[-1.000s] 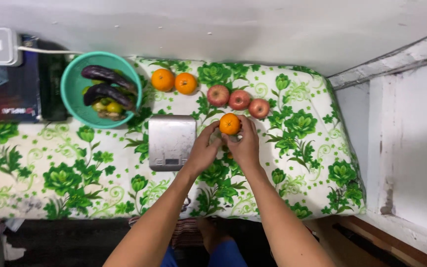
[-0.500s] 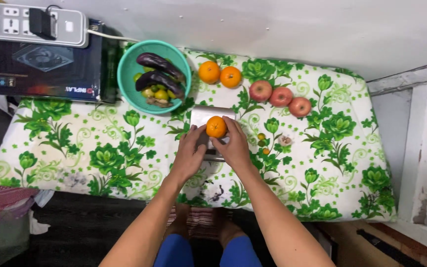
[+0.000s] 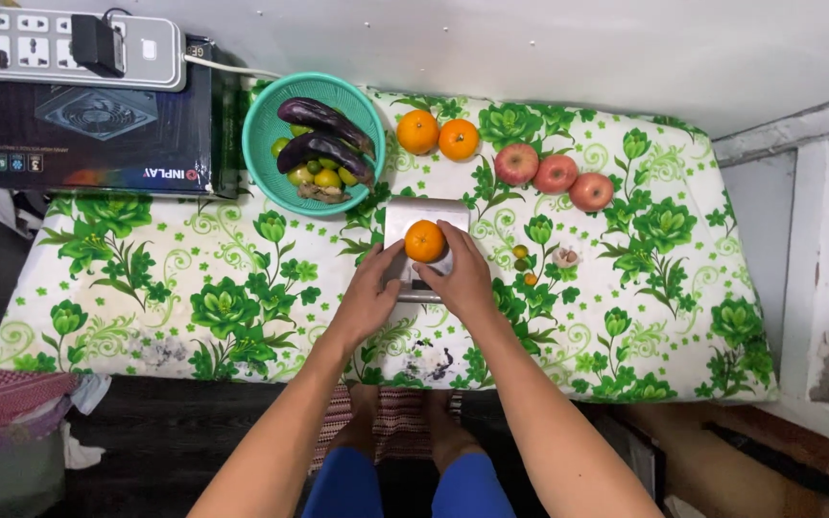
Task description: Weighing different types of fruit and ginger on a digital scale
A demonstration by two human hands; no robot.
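Both hands are cupping one orange (image 3: 425,241) over the small silver scale (image 3: 423,213): the left hand (image 3: 368,300) and right hand (image 3: 462,280) are each grasping its sides, so it is not let go yet (whether it is resting on the platform is unclear). Two more oranges (image 3: 438,135) and three apples (image 3: 555,176) are lying beyond on the flowered worktop (image 3: 194,278), a teal basket (image 3: 271,120) of aubergines sitting just left; nothing is blocking the scale.
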